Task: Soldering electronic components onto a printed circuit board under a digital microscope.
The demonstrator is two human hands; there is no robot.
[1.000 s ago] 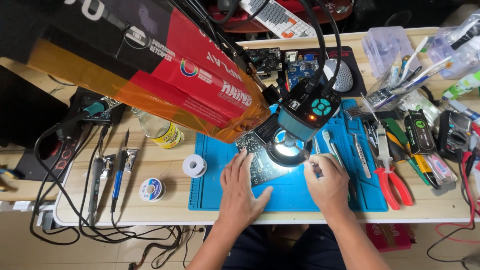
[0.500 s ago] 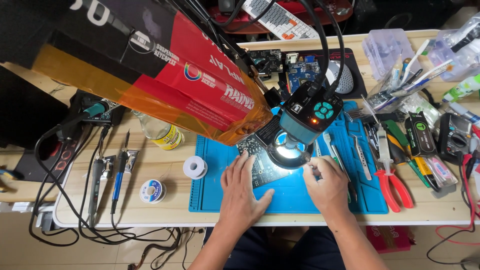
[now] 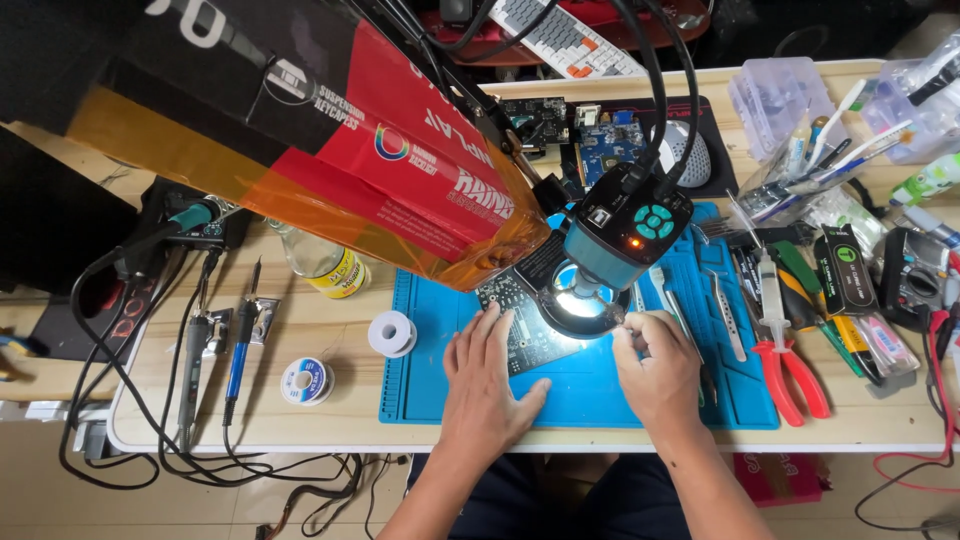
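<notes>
Right hand (image 3: 655,375) shifted slightly; microscope (image 3: 612,250) hides circuit board (image 3: 520,320).

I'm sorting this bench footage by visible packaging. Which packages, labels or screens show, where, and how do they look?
Large box: upper left, overhanging the bench; long, red, black and orange.
Labelled bottle: below the box; clear, yellow label.
Small packet: right, among tools; black, green mark.
Meter: far right; dark, its screen unclear.

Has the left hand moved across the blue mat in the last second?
No. The left hand lies flat on the circuit board, in the same spot on the blue mat and as near the solder spool as before.
</notes>
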